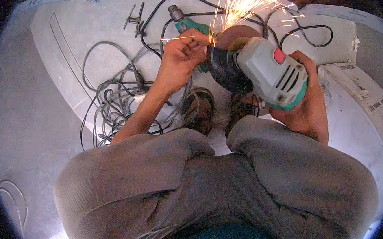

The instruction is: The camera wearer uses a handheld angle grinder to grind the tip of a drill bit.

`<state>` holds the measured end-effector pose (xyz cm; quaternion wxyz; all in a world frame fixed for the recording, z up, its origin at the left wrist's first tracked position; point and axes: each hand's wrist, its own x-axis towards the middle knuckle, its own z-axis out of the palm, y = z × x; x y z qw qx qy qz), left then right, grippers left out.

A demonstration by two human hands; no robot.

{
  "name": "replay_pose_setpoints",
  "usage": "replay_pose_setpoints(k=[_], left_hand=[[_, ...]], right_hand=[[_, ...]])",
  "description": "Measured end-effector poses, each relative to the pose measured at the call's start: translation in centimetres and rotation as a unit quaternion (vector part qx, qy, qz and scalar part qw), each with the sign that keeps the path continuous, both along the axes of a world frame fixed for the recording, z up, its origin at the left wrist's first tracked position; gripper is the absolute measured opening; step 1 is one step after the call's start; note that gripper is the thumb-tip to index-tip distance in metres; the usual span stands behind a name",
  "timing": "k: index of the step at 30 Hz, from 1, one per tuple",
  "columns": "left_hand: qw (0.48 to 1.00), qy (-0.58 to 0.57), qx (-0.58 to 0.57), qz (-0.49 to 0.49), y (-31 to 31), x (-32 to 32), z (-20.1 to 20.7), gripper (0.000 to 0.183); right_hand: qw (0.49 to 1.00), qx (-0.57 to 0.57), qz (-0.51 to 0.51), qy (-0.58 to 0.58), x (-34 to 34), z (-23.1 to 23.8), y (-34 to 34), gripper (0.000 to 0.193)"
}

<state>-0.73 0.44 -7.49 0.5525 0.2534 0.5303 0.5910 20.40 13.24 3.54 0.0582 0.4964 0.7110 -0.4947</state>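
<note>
My right hand (311,113) is wrapped round the body of an angle grinder (271,72), grey and green with a red patch, held above my right knee. Its disc (239,37) sits behind a black guard (226,70), and bright sparks (245,9) spray up and away from it. Close by the disc's left side, my left hand (180,58) is closed in a pinch. Whatever its fingers hold against the disc is too small and hidden to name. Beyond that hand lies a green power drill (192,26) with a metal chuck, partly covered by the hand.
A tangle of black and grey cables (111,106) spreads on the floor at left. Small metal T-shaped pieces (134,19) lie near the drill. At right stands a worn white carton (360,92). My shoes (199,109) are beneath the grinder, between my bent knees.
</note>
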Motion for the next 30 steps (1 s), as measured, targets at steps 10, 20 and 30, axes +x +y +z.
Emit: replay_pose_setpoints(k=[10, 20, 30], left_hand=[[0.999, -0.028, -0.018, 0.009, -0.1, 0.2, -0.1, 0.017], [0.998, 0.041, -0.057, -0.006, 0.3, -0.2, -0.2, 0.016], [0.997, -0.06, -0.024, 0.046, 0.0, -0.8, -0.5, 0.016]], right_hand=[[0.999, 0.011, 0.032, -0.029, -0.4, 0.8, 0.3, 0.082], [1.0, 0.007, -0.001, 0.015, 0.6, -0.1, 0.0, 0.086], [0.999, 0.031, 0.032, 0.008, 0.4, -0.5, -0.1, 0.086]])
